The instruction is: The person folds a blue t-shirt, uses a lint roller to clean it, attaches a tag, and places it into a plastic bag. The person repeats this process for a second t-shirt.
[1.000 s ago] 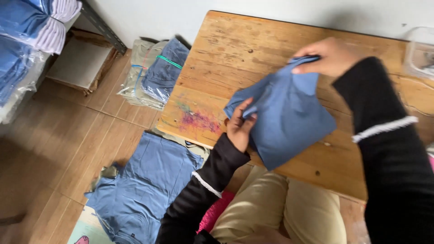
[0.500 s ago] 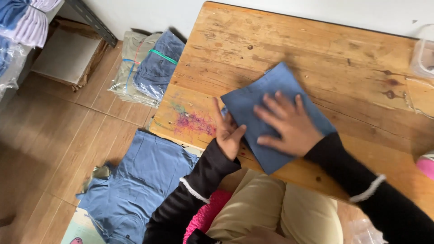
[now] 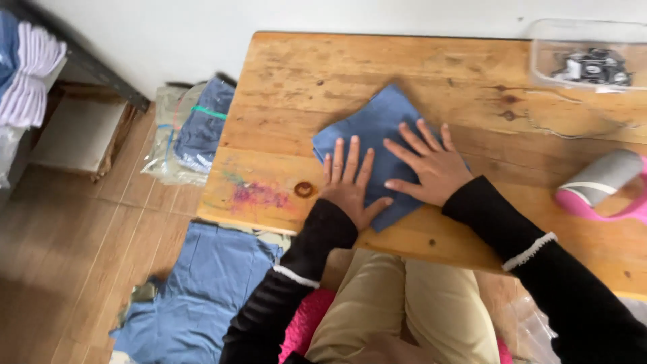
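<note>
A folded blue cloth [image 3: 377,145] lies flat on the wooden worktop [image 3: 431,61], set cornerwise near the worktop's front edge. Both hands press down on the cloth: the left hand [image 3: 349,183] covers its near-left portion, fingers spread wide and flat, gripping nothing; the right hand [image 3: 431,165] rests just beside it on the cloth's centre, fingers likewise splayed and flat. Relative to the cloth, a pink-and-grey handheld roller [image 3: 603,185] lies well apart to the right, and a clear plastic box [image 3: 586,54] stands at the far right of the worktop. A pink-and-purple stain [image 3: 256,195] marks the wood just left of the cloth. More blue fabric [image 3: 209,290] lies on the floor below the worktop's front edge. Risk assessment: the cloth's near corner sits close to the edge, so uneven pressure could slide it off; smoothing leftward could drag it onto the stain.
</note>
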